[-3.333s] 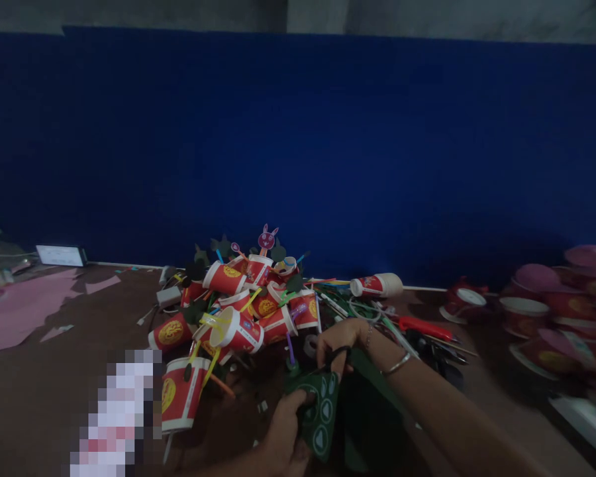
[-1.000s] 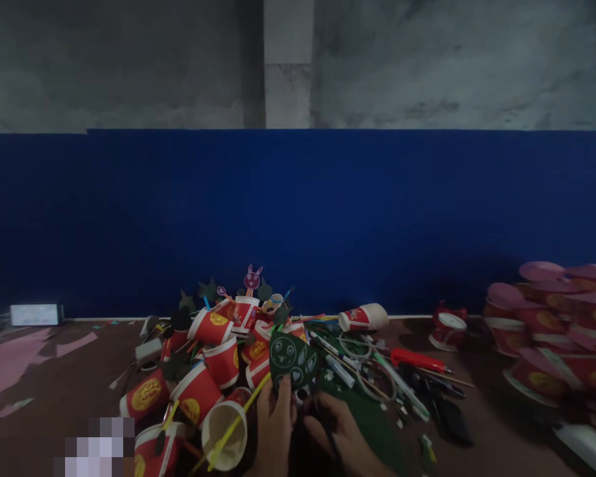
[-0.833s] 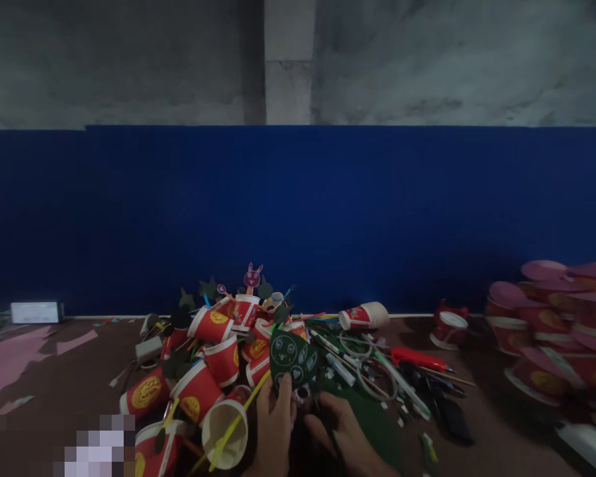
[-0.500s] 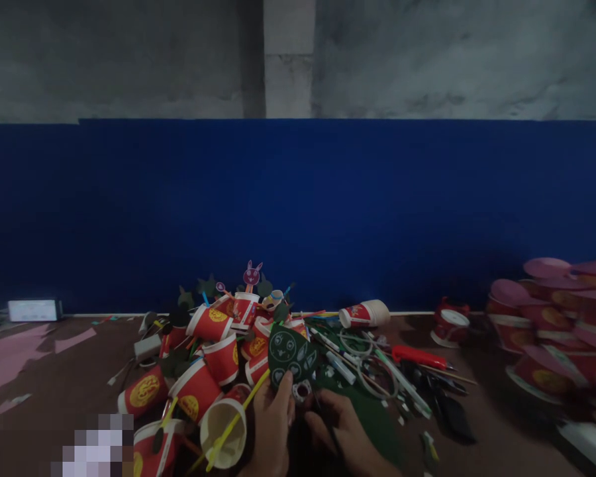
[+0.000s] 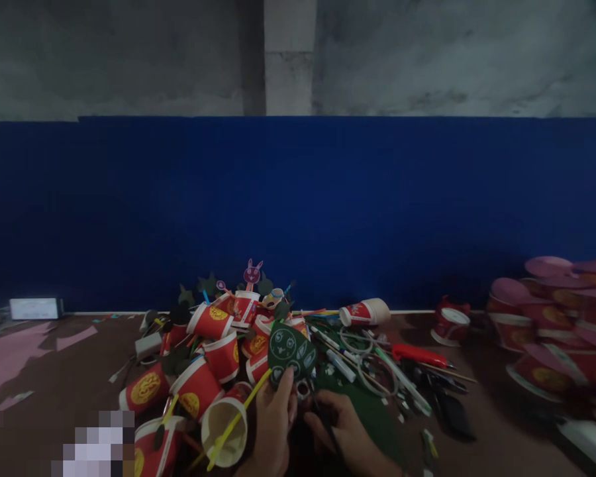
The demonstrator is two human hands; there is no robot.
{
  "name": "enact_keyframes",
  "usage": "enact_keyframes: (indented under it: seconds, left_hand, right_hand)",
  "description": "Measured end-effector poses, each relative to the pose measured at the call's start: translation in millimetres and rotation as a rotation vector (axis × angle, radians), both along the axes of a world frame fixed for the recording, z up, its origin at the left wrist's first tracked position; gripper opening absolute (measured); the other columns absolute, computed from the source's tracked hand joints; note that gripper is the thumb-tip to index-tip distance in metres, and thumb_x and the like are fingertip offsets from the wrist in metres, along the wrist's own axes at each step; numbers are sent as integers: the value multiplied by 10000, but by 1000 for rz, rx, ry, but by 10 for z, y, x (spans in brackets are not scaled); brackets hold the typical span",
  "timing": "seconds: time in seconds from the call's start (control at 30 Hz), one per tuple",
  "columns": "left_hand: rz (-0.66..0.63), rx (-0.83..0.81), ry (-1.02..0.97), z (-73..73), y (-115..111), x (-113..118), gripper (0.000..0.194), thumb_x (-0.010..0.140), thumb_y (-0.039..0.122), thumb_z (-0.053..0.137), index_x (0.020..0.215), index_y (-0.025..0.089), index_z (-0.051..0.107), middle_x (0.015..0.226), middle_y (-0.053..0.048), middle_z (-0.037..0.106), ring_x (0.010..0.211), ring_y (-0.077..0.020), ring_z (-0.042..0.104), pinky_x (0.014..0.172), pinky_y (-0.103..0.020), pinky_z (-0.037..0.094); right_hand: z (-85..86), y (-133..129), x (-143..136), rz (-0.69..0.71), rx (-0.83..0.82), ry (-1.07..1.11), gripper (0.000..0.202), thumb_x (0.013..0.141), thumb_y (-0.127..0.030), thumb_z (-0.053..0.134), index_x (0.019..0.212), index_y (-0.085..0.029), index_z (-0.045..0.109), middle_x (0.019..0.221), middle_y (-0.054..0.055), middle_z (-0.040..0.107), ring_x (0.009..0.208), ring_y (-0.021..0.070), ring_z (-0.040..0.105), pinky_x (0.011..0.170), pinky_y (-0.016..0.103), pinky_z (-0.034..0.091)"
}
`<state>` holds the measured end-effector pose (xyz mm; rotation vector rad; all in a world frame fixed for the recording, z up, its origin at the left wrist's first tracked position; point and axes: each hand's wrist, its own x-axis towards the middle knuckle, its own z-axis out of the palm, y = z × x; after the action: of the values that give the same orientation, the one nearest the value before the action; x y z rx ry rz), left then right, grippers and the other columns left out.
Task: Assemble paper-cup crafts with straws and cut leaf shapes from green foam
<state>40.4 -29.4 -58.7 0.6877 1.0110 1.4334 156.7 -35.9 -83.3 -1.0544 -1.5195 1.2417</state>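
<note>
At the bottom centre, my left hand (image 5: 273, 424) pinches a dark green paper piece (image 5: 287, 348) with a face and small shapes drawn in white outline. Just right of it, my right hand (image 5: 345, 427) is closed round a dark, thin-handled tool (image 5: 324, 419), which looks like scissors; its tip is too dark to make out clearly. Both hands are close together over the table's front part. A white cup with a yellow straw (image 5: 224, 434) lies left of my left hand.
Red paper cups (image 5: 197, 387) are heaped on the left. Pens, a roll of clear tubing (image 5: 377, 371), a red tool (image 5: 420, 356) and a black object (image 5: 454, 414) lie on the right. More cups with pink tops (image 5: 551, 315) are stacked far right. A lit phone (image 5: 34, 308) stands far left.
The green paper has tilted slightly in my left hand. Both hands stay in nearly the same place.
</note>
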Motion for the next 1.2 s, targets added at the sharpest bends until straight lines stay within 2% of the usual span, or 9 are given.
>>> enact_keyframes:
  seconds: [0.1, 0.23, 0.43, 0.6, 0.73, 0.93, 1.2]
  left_hand:
    - [-10, 6, 9, 10, -13, 8, 399, 637, 475, 671, 629, 185, 398, 433, 107, 339, 369, -17, 246, 372, -161, 169]
    - [19, 26, 30, 31, -12, 12, 387, 658, 443, 661, 621, 197, 365, 412, 117, 311, 374, -27, 262, 387, -164, 210]
    - [37, 25, 75, 62, -7, 10, 372, 683, 434, 623, 618, 209, 334, 354, 126, 302, 337, -29, 235, 378, -171, 182]
    - [29, 73, 58, 12, 21, -12, 350, 706, 399, 613, 618, 206, 334, 373, 135, 276, 341, -22, 202, 385, -173, 185]
    - [20, 96, 65, -22, 54, -27, 363, 706, 407, 614, 606, 205, 328, 369, 133, 274, 340, -21, 195, 381, -175, 174]
    - [32, 111, 54, 7, 57, -22, 374, 694, 415, 620, 598, 204, 326, 374, 132, 271, 345, -19, 189, 378, -171, 168]
    - [40, 113, 30, 25, 65, -30, 380, 675, 423, 637, 614, 205, 332, 389, 131, 272, 348, -18, 181, 371, -171, 140]
  right_hand:
    - [9, -5, -1, 11, 2, -1, 366, 714, -502, 588, 674, -139, 569, 516, -38, 473, 386, 53, 401, 365, 159, 326]
    - [26, -16, -9, 9, -42, 0, 341, 704, -476, 609, 683, -140, 559, 490, -52, 451, 363, 51, 385, 347, 160, 312]
    - [48, -29, -15, 45, -64, 6, 318, 713, -445, 620, 660, -140, 544, 462, -65, 419, 354, 44, 365, 344, 153, 288]
    - [32, -17, -2, 54, -72, -12, 301, 684, -413, 667, 661, -134, 555, 458, -66, 426, 352, 40, 362, 336, 145, 279]
    - [14, -5, 8, 48, -80, -28, 320, 676, -428, 671, 635, -136, 546, 437, -69, 420, 341, 38, 359, 331, 142, 271]
    - [56, -1, 4, 46, -116, -49, 352, 656, -469, 667, 625, -146, 532, 407, -73, 407, 327, 43, 351, 323, 148, 265]
    - [88, 13, 21, 21, -51, -132, 323, 678, -430, 648, 589, -151, 513, 423, -65, 417, 359, 54, 365, 348, 161, 267]
